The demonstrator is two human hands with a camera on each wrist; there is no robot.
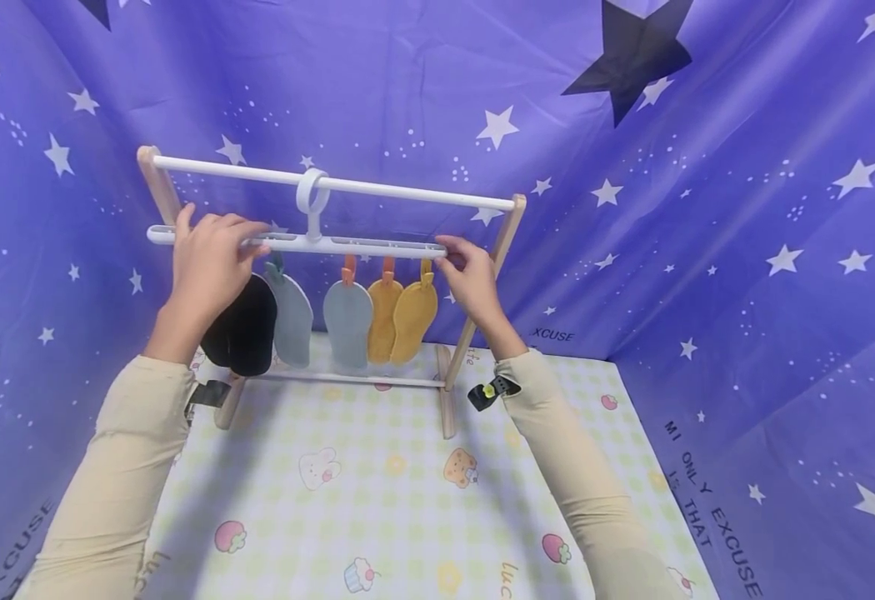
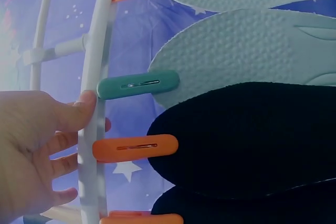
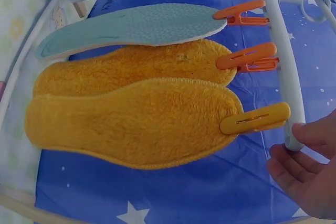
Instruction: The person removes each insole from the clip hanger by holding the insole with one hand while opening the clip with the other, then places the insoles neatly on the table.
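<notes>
A white clip hanger (image 1: 377, 247) is level with both hands, its round hook (image 1: 312, 193) over the rod of a small rack. My left hand (image 1: 211, 258) holds the bar near its left end, thumb on one side and fingers on the other. At the opposite end, my right hand (image 1: 471, 275) pinches the bar's tip (image 3: 295, 139). From the bar hang two black insoles (image 2: 241, 135), two light blue insoles (image 1: 348, 327) and two fuzzy yellow insoles (image 3: 142, 124). Each hangs by a clothespin, among them a green clothespin (image 2: 137, 84) and a yellow clothespin (image 3: 255, 118).
The rack has a white top rod (image 1: 415, 192), wooden side posts (image 1: 508, 232) and a low white crossbar (image 1: 347, 379). It stands on a checked, printed cloth (image 1: 392, 508). Purple star-patterned curtains (image 1: 707, 275) surround the back and sides.
</notes>
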